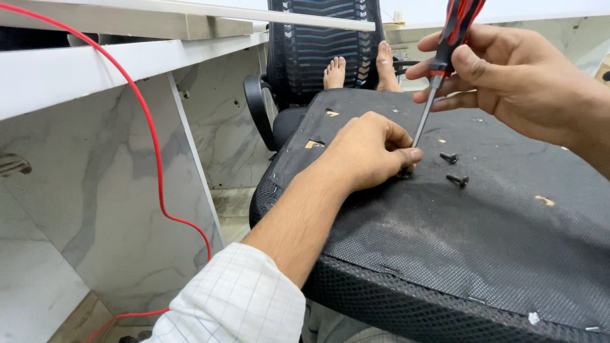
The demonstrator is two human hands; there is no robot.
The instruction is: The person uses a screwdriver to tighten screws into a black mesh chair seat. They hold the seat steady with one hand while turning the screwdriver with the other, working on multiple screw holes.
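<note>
While hands [445, 108] drive screwdriver [438, 70], two loose screws [454, 168], black seat base [483, 241]

Red/black-handled screwdriver [438, 70] is standing nearly upright at upper right of frame, shaft tilting down-left, tip meeting black mesh seat pad [457, 235] at frame center. Two black screws [453, 168] are lying loose just right of tip.

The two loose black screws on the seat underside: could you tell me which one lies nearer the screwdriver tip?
The upper screw, lying farther from the camera, is nearer the screwdriver tip; the other screw lies below it, closer to the camera.
</note>
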